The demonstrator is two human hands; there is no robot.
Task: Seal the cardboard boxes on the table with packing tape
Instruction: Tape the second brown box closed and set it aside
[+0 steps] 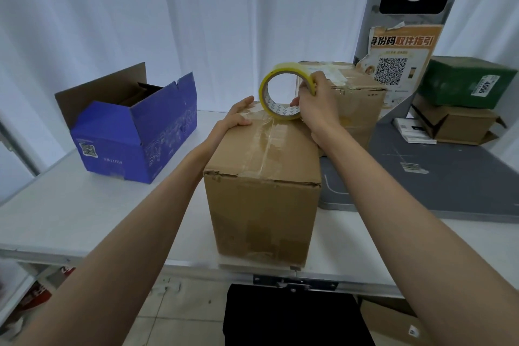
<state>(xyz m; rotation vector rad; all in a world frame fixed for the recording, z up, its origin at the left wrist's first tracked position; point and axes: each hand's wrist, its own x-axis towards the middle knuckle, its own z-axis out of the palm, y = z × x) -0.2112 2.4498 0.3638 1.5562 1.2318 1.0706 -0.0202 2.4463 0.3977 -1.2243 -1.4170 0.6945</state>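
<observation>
A tall brown cardboard box [262, 177] stands on the white surface [84, 205], near its front edge. Its top flaps are closed and a strip of clear tape [265, 140] runs along the middle seam. The left hand [238, 116] lies on the far left corner of the top, fingers nearly straight, pressing down. The right hand [316, 98] has its grip closed around a yellow tape roll [280, 93], fingers over the rim and thumb inside the ring; the roll stands upright and touches the far end of the seam.

Behind it is a second brown box [356, 104], closed and already taped. At the left a blue box [134, 126] is open, flaps up; I cannot tell what is inside. At the right, a green parcel [466, 81] lies on top of another brown box [455, 123].
</observation>
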